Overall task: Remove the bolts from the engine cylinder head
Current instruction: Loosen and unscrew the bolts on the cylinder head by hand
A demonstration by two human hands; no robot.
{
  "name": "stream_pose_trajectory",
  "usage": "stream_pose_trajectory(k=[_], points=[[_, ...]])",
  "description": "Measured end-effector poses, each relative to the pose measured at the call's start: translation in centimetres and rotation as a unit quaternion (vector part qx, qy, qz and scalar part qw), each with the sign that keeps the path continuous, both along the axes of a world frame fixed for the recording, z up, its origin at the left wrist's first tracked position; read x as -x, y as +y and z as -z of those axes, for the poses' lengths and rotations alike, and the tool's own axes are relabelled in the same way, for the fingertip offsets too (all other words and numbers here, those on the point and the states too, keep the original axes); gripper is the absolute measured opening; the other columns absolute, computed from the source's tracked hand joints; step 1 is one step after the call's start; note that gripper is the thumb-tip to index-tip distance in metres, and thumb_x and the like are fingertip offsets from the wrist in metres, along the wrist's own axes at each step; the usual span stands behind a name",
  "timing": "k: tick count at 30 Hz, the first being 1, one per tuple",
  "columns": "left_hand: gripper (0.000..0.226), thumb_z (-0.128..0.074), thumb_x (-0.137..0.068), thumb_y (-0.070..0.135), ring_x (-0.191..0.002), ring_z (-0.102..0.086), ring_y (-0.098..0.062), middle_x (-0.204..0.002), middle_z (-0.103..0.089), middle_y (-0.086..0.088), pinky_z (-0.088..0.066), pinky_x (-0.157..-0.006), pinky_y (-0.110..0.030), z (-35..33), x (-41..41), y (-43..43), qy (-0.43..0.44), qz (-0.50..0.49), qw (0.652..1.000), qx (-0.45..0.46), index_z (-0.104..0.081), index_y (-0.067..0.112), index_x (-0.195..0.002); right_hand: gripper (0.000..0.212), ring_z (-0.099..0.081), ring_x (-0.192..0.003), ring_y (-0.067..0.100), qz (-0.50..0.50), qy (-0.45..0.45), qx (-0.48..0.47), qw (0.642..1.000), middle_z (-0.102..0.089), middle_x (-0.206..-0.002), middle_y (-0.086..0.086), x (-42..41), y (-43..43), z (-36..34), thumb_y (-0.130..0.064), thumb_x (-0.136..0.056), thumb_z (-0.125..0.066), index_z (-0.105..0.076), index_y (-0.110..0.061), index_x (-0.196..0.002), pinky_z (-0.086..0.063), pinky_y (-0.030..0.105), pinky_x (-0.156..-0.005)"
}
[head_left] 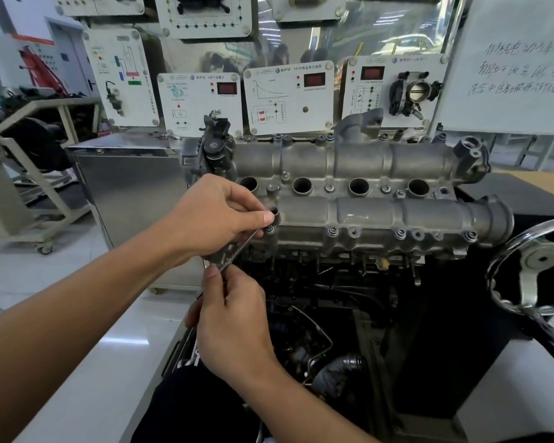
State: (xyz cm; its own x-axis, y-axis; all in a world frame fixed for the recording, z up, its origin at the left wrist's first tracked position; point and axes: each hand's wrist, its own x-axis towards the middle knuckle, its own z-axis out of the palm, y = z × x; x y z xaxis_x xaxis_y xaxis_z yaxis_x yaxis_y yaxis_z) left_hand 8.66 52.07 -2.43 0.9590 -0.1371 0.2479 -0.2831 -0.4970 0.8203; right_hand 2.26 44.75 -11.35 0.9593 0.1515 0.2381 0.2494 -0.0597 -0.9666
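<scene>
Here, two hands seat a tool on the front-left bolt

The left hand [218, 215] curls its fingers round the upper end of a slim metal tool [239, 249]. Its thumb stretches forward beside the tip, seemingly to keep the tip seated on the front-left bolt [269, 229]. Below it, toward the lower middle of the frame, the right hand [234, 318] pinches the tool's lower end between thumb and curled fingers. Holding that far end probably gives the leverage for turning. The tool slants from lower left up to the bolt, and the thumb and fingers hide whether its tip is fully engaged.

The bolt sits at the left end of the cylinder head [365, 215], which lies across the middle of the frame. More bolts [333, 232] stand along the same front edge to the right, all in their seats, so the job looks barely begun. Four open round wells [302, 186] run along the head's centre. At the right edge is a chrome handwheel [538, 260], and white training panels [288, 97] fill the upper frame.
</scene>
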Motion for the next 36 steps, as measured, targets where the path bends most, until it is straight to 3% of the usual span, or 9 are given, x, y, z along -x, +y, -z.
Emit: stream_pose_trajectory(k=[3, 9, 16, 21, 24, 27, 29, 32, 36], points=[[0.010, -0.077, -0.085, 0.021, -0.060, -0.071, -0.008, -0.072, -0.076, -0.006, -0.053, -0.054, -0.017, 0.4, -0.1, -0.1, 0.027, -0.027, 0.999, 0.023, -0.079, 0.013, -0.080, 0.035, -0.059, -0.064, 0.018, 0.001, -0.015, 0.022, 1.000, -0.061, -0.056, 0.003, 0.1, -0.5, 0.2, -0.032, -0.105, -0.037, -0.051, -0.017, -0.076, -0.054, 0.044, -0.071], [0.018, -0.077, -0.085, 0.024, -0.059, -0.073, -0.009, -0.072, -0.076, -0.012, -0.049, -0.043, -0.015, 0.8, -0.1, -0.9, 0.059, -0.055, 0.995, 0.063, -0.078, 0.009, -0.075, 0.037, -0.053, -0.045, 0.007, -0.024, -0.016, 0.054, 0.998, -0.060, -0.052, 0.001, 0.5, -2.8, 0.5, -0.034, -0.105, -0.035, -0.049, -0.016, -0.076, -0.041, 0.027, -0.054], [0.021, -0.077, -0.085, 0.026, -0.077, -0.077, -0.020, -0.071, -0.076, -0.009, -0.062, -0.066, -0.030, 1.3, -0.2, -0.8, 0.044, -0.062, 0.995, 0.058, -0.078, 0.012, -0.069, 0.042, -0.051, -0.040, 0.005, -0.037, -0.033, 0.124, 0.991, -0.062, -0.054, 0.005, 0.3, -5.8, 0.4, -0.035, -0.105, -0.038, -0.048, -0.018, -0.068, -0.040, 0.023, -0.044], [0.023, -0.076, -0.086, 0.030, -0.072, -0.076, -0.015, -0.070, -0.076, -0.006, -0.059, -0.059, -0.024, 1.4, -0.1, -0.9, 0.048, -0.066, 0.995, 0.059, -0.078, 0.012, -0.072, 0.043, -0.050, -0.037, 0.003, -0.058, -0.028, 0.216, 0.974, -0.065, -0.056, 0.006, 0.0, -7.1, -1.0, -0.033, -0.105, -0.039, -0.047, -0.015, -0.066, -0.037, 0.017, -0.039], [0.021, -0.076, -0.086, 0.033, -0.072, -0.076, -0.016, -0.072, -0.076, -0.006, -0.062, -0.062, -0.029, 1.6, 0.0, -1.1, 0.043, -0.075, 0.995, 0.053, -0.079, 0.014, -0.077, 0.043, -0.060, -0.048, 0.016, -0.058, -0.049, 0.317, 0.945, -0.069, -0.062, 0.011, -0.3, -9.2, -2.4, -0.033, -0.104, -0.040, -0.052, -0.009, -0.070, -0.046, 0.027, -0.047], [0.022, -0.076, -0.086, 0.035, -0.074, -0.076, -0.021, -0.070, -0.076, -0.007, -0.064, -0.069, -0.036, 1.6, -0.1, -1.2, 0.033, -0.090, 0.995, 0.034, -0.079, 0.016, -0.076, 0.042, -0.062, -0.048, 0.010, -0.070, -0.075, 0.411, 0.906, -0.070, -0.060, 0.004, -0.9, -11.8, -4.6, -0.030, -0.102, -0.046, -0.058, -0.012, -0.067, -0.045, 0.018, -0.049], [0.025, -0.074, -0.087, 0.038, -0.069, -0.076, -0.022, -0.065, -0.075, -0.005, -0.064, -0.068, -0.037, 1.4, -0.1, -1.3, 0.019, -0.097, 0.995, 0.006, -0.078, 0.017, -0.074, 0.037, -0.064, -0.053, 0.012, -0.051, -0.104, 0.483, 0.868, -0.069, -0.061, 0.003, -1.7, -13.7, -6.3, -0.030, -0.101, -0.051, -0.063, -0.014, -0.070, -0.053, 0.025, -0.058], [0.036, -0.066, -0.091, 0.046, -0.059, -0.073, -0.019, -0.058, -0.072, 0.000, -0.061, -0.058, -0.030, 0.7, -0.1, -1.4, -0.013, -0.109, 0.990, -0.092, -0.078, 0.018, -0.072, 0.026, -0.065, -0.068, 0.023, 0.021, -0.181, 0.554, 0.812, -0.068, -0.074, 0.004, -3.9, -16.9, -9.3, -0.029, -0.100, -0.052, -0.068, -0.015, -0.085, -0.055, 0.041, -0.071], [0.043, -0.060, -0.094, 0.045, -0.041, -0.058, -0.007, -0.055, -0.069, -0.005, -0.056, -0.056, -0.027, -0.7, -0.1, -1.2, -0.075, -0.119, 0.964, -0.224, -0.076, 0.013, -0.071, 0.027, -0.063, -0.087, 0.029, 0.062, -0.293, 0.622, 0.724, -0.069, -0.096, 0.006, -7.3, -18.1, -12.3, -0.026, -0.103, -0.043, -0.068, -0.016, -0.100, -0.053, 0.044, -0.079]])
